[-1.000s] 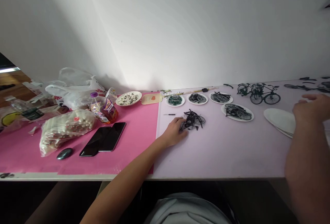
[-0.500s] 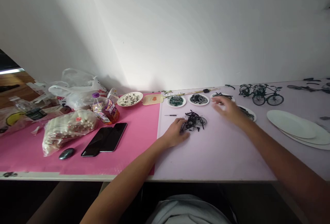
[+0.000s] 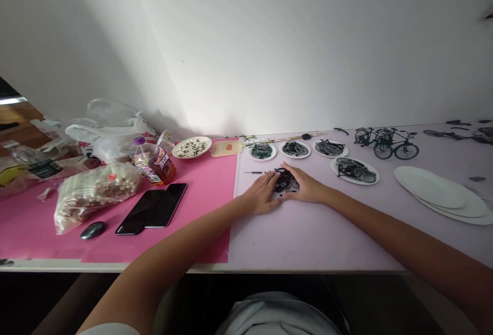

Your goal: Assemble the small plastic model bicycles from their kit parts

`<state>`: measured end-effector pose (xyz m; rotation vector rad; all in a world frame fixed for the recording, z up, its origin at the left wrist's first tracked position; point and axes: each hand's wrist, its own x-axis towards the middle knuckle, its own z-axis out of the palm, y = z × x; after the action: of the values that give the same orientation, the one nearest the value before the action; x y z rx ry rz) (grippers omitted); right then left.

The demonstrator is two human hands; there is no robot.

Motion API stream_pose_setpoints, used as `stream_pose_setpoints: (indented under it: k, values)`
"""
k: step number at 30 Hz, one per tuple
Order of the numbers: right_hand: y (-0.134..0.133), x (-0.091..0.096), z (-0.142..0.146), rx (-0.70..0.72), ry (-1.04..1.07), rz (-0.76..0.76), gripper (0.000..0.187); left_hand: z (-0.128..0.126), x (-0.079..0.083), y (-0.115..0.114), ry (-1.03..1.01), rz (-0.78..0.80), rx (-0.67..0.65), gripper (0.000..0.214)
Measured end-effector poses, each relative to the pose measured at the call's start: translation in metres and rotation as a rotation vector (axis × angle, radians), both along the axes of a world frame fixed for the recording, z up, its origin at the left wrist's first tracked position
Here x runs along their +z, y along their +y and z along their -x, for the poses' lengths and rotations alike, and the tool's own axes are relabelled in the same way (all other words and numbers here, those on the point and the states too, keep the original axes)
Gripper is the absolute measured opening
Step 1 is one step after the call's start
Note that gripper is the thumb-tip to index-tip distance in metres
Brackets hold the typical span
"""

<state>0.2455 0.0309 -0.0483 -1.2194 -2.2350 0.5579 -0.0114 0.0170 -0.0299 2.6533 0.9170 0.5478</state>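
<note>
A heap of small black model bicycle parts (image 3: 285, 181) lies on the pale lilac table cover between my hands. My left hand (image 3: 262, 194) is at its left edge, palm down with fingers stretched out. From the right, my right hand (image 3: 305, 185) curves around the heap, thumb and fingers apart. Both hands touch or nearly touch the parts and partly hide them. Just beyond my left hand lies a thin dark screwdriver-like tool (image 3: 254, 172). White plates of dark parts, such as the oval plate (image 3: 373, 181) and the round plate (image 3: 307, 153), stand farther back.
Small assembled bicycles (image 3: 396, 146) stand at the back right, behind stacked white plates (image 3: 431, 186). To the left, on the pink cover, are two phones (image 3: 165, 206), a mouse (image 3: 93, 230), a drink bottle (image 3: 154, 163), a bag of cotton swabs (image 3: 98, 191) and a plastic bag (image 3: 111, 137).
My right hand has moved left and toward me, from over the back plates to the right side of the heap. My left hand stays at the heap's left side.
</note>
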Motion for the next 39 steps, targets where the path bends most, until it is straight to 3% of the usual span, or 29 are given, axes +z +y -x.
stream_pose_setpoints:
  k: [3, 7, 12, 19, 28, 34, 39]
  values:
    - [0.009, 0.000, 0.011, 0.037, 0.041, -0.041, 0.096, 0.002, 0.005, 0.017, -0.015, 0.003, -0.100, 0.090]
    - [0.020, 0.000, 0.027, 0.068, 0.072, -0.116, 0.075, 0.002, 0.006, 0.033, -0.114, -0.010, -0.102, 0.087]
    - [0.023, 0.003, 0.034, 0.026, 0.126, -0.161, 0.056, 0.005, 0.002, 0.029, -0.189, -0.037, -0.051, 0.074]
    - [0.013, 0.014, 0.035, -0.076, 0.230, -0.134, 0.031, 0.007, 0.001, 0.026, -0.202, -0.028, 0.023, 0.079]
    - [0.014, 0.010, 0.030, -0.098, 0.202, -0.091, 0.046, 0.007, 0.000, 0.028, -0.148, -0.041, 0.047, 0.078]
    - [0.017, 0.001, 0.024, -0.016, 0.088, -0.034, 0.067, 0.008, 0.001, 0.027, -0.216, -0.017, 0.009, 0.076]
    - [0.019, -0.003, 0.022, 0.018, 0.160, -0.054, 0.068, 0.008, 0.001, 0.027, -0.265, -0.016, 0.013, 0.077]
